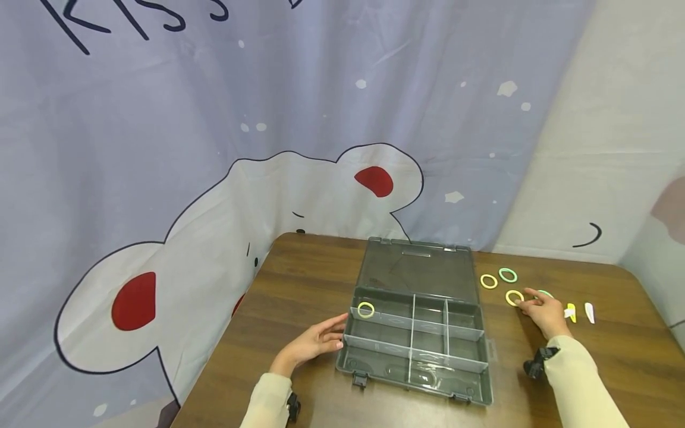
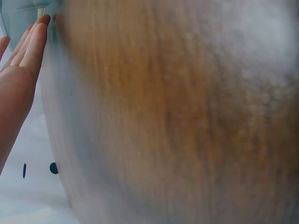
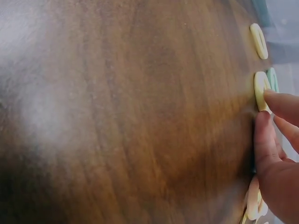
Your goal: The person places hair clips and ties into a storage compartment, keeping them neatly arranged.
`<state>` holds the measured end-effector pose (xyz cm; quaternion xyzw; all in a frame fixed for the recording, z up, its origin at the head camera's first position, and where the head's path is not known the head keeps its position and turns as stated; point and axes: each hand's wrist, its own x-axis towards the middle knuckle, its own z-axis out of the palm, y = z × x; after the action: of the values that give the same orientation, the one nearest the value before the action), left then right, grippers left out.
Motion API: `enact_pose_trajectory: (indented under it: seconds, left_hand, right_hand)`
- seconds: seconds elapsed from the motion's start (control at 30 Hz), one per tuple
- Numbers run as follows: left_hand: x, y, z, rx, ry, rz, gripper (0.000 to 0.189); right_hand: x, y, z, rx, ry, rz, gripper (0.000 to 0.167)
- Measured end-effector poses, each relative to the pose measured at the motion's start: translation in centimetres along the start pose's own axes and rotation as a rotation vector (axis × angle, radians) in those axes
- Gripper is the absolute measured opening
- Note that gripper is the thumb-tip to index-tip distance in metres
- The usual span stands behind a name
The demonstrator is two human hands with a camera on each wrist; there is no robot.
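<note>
A pale yellow hair tie point(image 1: 514, 298) lies on the table right of a grey organizer box point(image 1: 417, 355). My right hand point(image 1: 544, 313) pinches its near edge between thumb and index finger; the right wrist view shows the fingertips at this hair tie point(image 3: 259, 91). My left hand point(image 1: 317, 341) rests its fingers, nearly straight, against the box's left side. Inside the box's upper left compartment is another yellow hair tie point(image 1: 366, 310). Beyond the right hand lie a yellow hair tie point(image 1: 489, 282) and a green hair tie point(image 1: 508, 275). A second green hair tie point(image 1: 544, 293) is partly hidden behind the hand.
The box's transparent lid point(image 1: 417, 270) lies folded open toward the back. Right of my right hand are a yellow hair clip point(image 1: 572, 312) and a white hair clip point(image 1: 590, 312). A printed curtain point(image 1: 321, 107) hangs behind the wooden table point(image 1: 299, 279).
</note>
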<state>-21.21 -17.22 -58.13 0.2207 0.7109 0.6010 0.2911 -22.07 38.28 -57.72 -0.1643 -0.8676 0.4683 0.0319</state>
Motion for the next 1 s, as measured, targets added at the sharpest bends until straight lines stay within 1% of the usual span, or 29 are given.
enact_pose_trajectory:
  seconds: [0.13,0.2,0.33,0.57,0.83,0.93,1.0]
  left_hand:
    - [-0.11,0.08,0.04,-0.007,0.001,0.000,0.067]
    - [-0.13,0.02,0.01,-0.009,0.002,0.001,0.067]
    - [-0.18,0.09,-0.04,-0.012,0.003,0.002,0.067]
    - [-0.24,0.28,-0.10,-0.001,-0.002,0.001,0.067]
    - [-0.19,0.05,-0.09,0.001,-0.001,-0.004,0.067]
    - [-0.11,-0.09,-0.04,-0.006,-0.007,-0.007,0.068]
    - [-0.05,-0.14,-0.04,-0.009,-0.007,-0.007,0.067]
  right_hand:
    - [0.00,0.03,0.02,-0.096,0.019,0.026,0.054]
    - [-0.01,0.11,0.14,-0.125,0.034,0.030,0.052]
    - [0.02,0.13,0.37,-0.145,0.059,0.028,0.047]
    - [0.19,0.39,0.71,-0.143,0.087,-0.005,0.039]
    - [-0.12,0.40,0.85,-0.161,0.126,-0.072,0.029]
    - [-0.17,0.32,0.76,-0.136,0.134,-0.076,0.028]
    - [-0.15,0.22,0.69,-0.085,0.123,-0.077,0.028]
